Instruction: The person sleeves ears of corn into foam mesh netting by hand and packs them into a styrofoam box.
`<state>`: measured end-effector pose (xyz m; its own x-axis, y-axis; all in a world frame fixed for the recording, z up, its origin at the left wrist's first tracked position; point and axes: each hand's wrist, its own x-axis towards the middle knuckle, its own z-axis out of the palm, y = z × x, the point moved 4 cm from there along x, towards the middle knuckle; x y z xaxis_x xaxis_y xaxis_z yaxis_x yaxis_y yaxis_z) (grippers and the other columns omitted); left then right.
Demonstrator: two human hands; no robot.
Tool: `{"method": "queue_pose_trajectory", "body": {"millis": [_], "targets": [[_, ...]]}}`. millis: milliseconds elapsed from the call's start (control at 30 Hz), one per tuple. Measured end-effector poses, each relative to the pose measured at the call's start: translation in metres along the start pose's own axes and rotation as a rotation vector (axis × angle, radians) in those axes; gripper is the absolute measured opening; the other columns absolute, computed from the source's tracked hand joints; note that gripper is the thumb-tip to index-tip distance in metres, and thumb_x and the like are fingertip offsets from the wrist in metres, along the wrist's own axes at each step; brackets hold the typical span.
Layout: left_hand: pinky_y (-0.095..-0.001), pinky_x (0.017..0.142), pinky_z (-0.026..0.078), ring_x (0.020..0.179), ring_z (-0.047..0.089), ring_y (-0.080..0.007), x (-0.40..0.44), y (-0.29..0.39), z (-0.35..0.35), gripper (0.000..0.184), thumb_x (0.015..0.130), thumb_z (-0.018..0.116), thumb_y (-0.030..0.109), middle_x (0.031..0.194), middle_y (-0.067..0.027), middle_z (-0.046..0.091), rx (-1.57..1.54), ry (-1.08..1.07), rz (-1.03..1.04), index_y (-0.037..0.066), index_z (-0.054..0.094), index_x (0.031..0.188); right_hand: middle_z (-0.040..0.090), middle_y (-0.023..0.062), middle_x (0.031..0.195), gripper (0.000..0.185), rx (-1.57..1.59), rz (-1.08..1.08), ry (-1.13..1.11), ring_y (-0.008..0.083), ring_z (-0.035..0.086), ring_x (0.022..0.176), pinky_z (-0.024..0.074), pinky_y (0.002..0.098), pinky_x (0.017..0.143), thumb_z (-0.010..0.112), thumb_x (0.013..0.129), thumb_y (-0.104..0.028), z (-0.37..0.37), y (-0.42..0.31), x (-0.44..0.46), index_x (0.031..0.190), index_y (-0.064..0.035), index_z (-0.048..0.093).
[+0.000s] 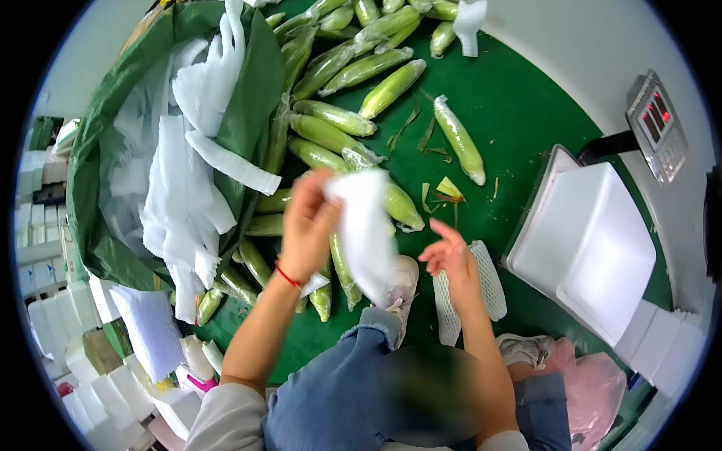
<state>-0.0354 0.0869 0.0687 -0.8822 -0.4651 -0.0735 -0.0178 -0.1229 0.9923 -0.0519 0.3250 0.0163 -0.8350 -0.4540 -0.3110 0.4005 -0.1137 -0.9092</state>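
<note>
My left hand (307, 225), with a red string at its wrist, pinches the top of a white foam sleeve (365, 229) that hangs blurred over the corn. To the right, my right hand (453, 264) has its fingers apart and holds nothing. Beneath it, white foam net (489, 282) lies on the green floor (526, 98). Many plastic-wrapped corn cobs (323, 134) are heaped behind and beside my left hand. One wrapped cob (459, 140) lies apart, farther forward. Corn scraps (450, 189) rest near my right hand.
On the left, a green sack (94, 192) overflows with white foam sleeves (180, 203). A scale with a white tray (602, 248) and a lit display (658, 120) stands at right. A pink plastic bag (590, 387) sits at lower right, and white boxes (94, 387) at lower left.
</note>
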Motion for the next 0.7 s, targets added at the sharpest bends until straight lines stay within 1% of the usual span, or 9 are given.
{"method": "queue_pose_trajectory", "body": {"millis": [100, 133, 267, 333, 433, 467, 533, 667, 700], "targets": [[-0.0252, 0.075, 0.044, 0.088, 0.053, -0.0107, -0.039, -0.058, 0.043, 0.021, 0.087, 0.061, 0.005, 0.099, -0.0022, 0.056, 0.021, -0.331, -0.38, 0.004, 0.053, 0.106, 0.059, 0.0071, 0.106, 0.051, 0.513, 0.323, -0.157, 0.0122, 0.056, 0.088, 0.0472, 0.0259, 0.076, 0.043, 0.098, -0.034, 0.028, 0.007, 0.029, 0.143, -0.0097, 0.034], [-0.026, 0.078, 0.043, 0.091, 0.052, -0.0122, -0.05, -0.086, 0.047, 0.021, 0.087, 0.062, 0.008, 0.101, -0.0033, 0.055, 0.062, -0.414, -0.549, 0.003, 0.052, 0.105, 0.056, 0.0073, 0.115, 0.052, 0.113, 0.275, -0.164, 0.0128, 0.056, 0.093, 0.0484, 0.0283, 0.08, 0.049, 0.095, -0.024, 0.02, 0.013, 0.032, 0.143, -0.0102, 0.032], [-0.0335, 0.077, 0.043, 0.085, 0.051, -0.0323, -0.059, -0.088, 0.056, 0.02, 0.081, 0.066, 0.011, 0.094, -0.0146, 0.053, 0.732, -0.43, 0.119, 0.002, 0.05, 0.091, 0.054, 0.0065, 0.119, 0.049, 0.453, 0.747, -0.009, 0.0153, 0.055, 0.102, 0.0459, 0.0305, 0.091, 0.054, 0.091, -0.015, -0.005, 0.074, -0.007, 0.137, -0.0124, 0.037], [-0.0324, 0.074, 0.044, 0.083, 0.053, -0.0256, -0.068, -0.096, 0.054, 0.019, 0.084, 0.064, 0.01, 0.092, -0.0103, 0.054, 0.607, -0.476, 0.049, 0.003, 0.048, 0.09, 0.056, 0.0053, 0.115, 0.035, 0.527, 0.802, 0.017, 0.0148, 0.056, 0.103, 0.0471, 0.0288, 0.087, 0.056, 0.091, -0.015, -0.005, 0.096, -0.025, 0.124, -0.0068, 0.046], [-0.0288, 0.077, 0.046, 0.088, 0.054, -0.0113, -0.081, -0.126, 0.045, 0.015, 0.09, 0.059, 0.009, 0.098, -0.0022, 0.057, -0.17, -0.189, -0.696, 0.005, 0.048, 0.1, 0.061, 0.0051, 0.097, 0.028, 0.556, 0.678, 0.005, 0.0126, 0.059, 0.086, 0.0485, 0.0264, 0.075, 0.054, 0.092, -0.027, -0.01, 0.122, -0.027, 0.109, -0.0049, 0.056], [-0.0283, 0.078, 0.047, 0.088, 0.056, -0.0113, -0.088, -0.128, 0.051, 0.014, 0.09, 0.058, 0.007, 0.1, -0.0029, 0.058, -0.286, -0.26, -0.884, 0.005, 0.05, 0.102, 0.065, 0.0069, 0.09, 0.037, 0.662, 0.727, 0.167, 0.0138, 0.063, 0.078, 0.0509, 0.0272, 0.07, 0.052, 0.093, -0.037, -0.005, 0.117, -0.015, 0.11, -0.0048, 0.057], [-0.0273, 0.078, 0.049, 0.09, 0.058, -0.0113, -0.106, -0.123, 0.064, 0.015, 0.091, 0.056, 0.003, 0.105, -0.0043, 0.06, -0.527, -0.396, -1.251, 0.005, 0.055, 0.105, 0.053, 0.0015, 0.075, 0.019, 0.756, 0.65, 0.241, 0.0077, 0.052, 0.066, 0.0432, 0.0233, 0.06, 0.055, 0.092, -0.025, 0.002, 0.066, -0.005, 0.08, -0.0112, 0.051], [-0.0301, 0.082, 0.049, 0.097, 0.057, -0.0118, -0.091, -0.15, 0.027, 0.028, 0.083, 0.057, -0.001, 0.108, -0.0079, 0.061, -0.371, -0.222, -0.893, 0.005, 0.056, 0.111, 0.061, 0.0069, 0.085, 0.028, 0.016, 0.272, -0.096, 0.0141, 0.059, 0.079, 0.0485, 0.0287, 0.068, 0.066, 0.085, -0.025, -0.01, 0.092, 0.02, 0.099, -0.003, 0.058], [-0.0332, 0.079, 0.049, 0.094, 0.059, -0.017, -0.077, -0.158, 0.007, 0.031, 0.079, 0.056, -0.003, 0.107, -0.011, 0.061, 0.006, -0.141, -0.664, 0.004, 0.056, 0.11, 0.062, 0.0104, 0.092, 0.045, -0.315, 0.295, -0.143, 0.021, 0.061, 0.087, 0.0494, 0.0331, 0.075, 0.072, 0.078, -0.022, -0.015, 0.106, 0.025, 0.114, -0.0003, 0.055]]}}
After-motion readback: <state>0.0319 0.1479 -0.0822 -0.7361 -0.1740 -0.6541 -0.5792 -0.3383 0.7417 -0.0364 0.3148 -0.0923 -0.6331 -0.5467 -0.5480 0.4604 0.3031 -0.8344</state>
